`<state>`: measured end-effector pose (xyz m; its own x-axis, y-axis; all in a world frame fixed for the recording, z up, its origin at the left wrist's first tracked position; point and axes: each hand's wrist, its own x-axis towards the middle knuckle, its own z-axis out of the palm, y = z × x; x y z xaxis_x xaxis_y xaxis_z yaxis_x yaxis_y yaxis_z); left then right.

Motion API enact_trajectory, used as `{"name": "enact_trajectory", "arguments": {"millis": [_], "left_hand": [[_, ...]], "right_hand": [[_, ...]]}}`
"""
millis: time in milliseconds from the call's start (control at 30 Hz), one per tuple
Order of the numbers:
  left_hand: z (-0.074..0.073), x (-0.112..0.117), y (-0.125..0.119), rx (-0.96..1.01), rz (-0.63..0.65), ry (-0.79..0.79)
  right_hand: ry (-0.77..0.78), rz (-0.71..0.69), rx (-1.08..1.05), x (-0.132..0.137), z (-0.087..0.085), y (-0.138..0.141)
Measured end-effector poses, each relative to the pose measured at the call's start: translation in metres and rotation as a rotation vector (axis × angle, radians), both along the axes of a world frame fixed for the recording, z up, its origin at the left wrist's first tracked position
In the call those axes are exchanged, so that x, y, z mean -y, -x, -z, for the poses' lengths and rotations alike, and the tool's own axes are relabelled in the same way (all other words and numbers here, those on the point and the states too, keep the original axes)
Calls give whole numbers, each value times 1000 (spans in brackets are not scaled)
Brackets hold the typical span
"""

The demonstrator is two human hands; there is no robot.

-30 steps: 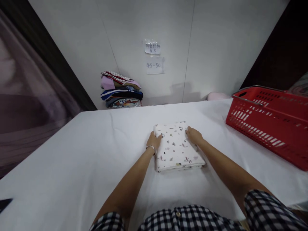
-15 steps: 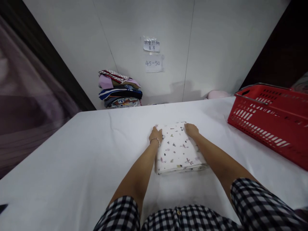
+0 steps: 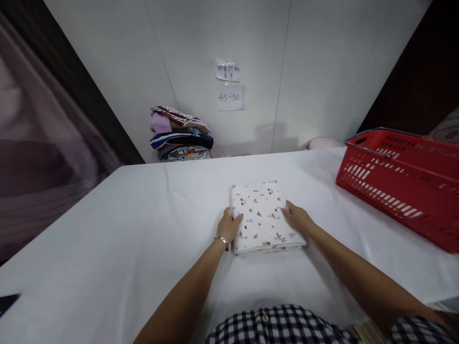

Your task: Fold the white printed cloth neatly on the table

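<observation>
A white cloth (image 3: 260, 217) printed with small plants and birds lies folded into a thick rectangle in front of me. My left hand (image 3: 228, 225) holds its left edge, thumb on top and fingers down along the side. Opposite, my right hand (image 3: 297, 217) grips the right edge in the same way. The fingertips of both hands are partly hidden by the cloth's sides. Layered folds show along the near edge.
The cloth rests on a white-covered table (image 3: 172, 229). To the right stands a red perforated basket (image 3: 398, 186) with a metal handle. Behind the table's far edge are a stack of folded clothes (image 3: 182, 136) and a wall with paper signs (image 3: 231, 98). A purplish curtain (image 3: 46, 157) hangs left.
Both hands have slid from the far corners of the cloth back toward me along its sides. The cloth stays in nearly the same place.
</observation>
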<state>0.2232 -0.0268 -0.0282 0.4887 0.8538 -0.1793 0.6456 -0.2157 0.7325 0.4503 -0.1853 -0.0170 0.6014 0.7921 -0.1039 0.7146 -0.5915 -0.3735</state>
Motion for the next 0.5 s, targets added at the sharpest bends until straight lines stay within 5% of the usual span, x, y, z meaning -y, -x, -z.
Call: {"name": "enact_trajectory", "arguments": {"millis": [167,367,500], "left_hand": [[-2,17,12,100,57,-22],[-8,-15,2,-8,37,-93],[0,-8,18,-7,43,-213]], "right_hand": [[-81,33,-79,37,14,22],[-155,-3,1,24,14,39],[-180,-23,75,31,11,40]]}}
